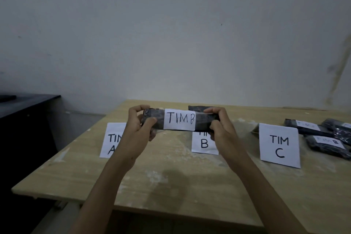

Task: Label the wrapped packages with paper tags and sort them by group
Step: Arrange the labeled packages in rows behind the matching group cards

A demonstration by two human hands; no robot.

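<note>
Left hand (139, 128) grips left end of wrapped package (201, 121), fingers curled round it. Right hand (221, 129) clamps right end same way. Package held level above table (171, 186), just over TIM B sheet (204, 144). Paper tag (180, 119) reading TIM B across package middle. TIM A sheet (112, 138) and TIM C sheet (279, 146) on table either side. Tagged packages (311, 143) heaped right of TIM C sheet. 1 dark package (197, 108) behind held one.
</note>
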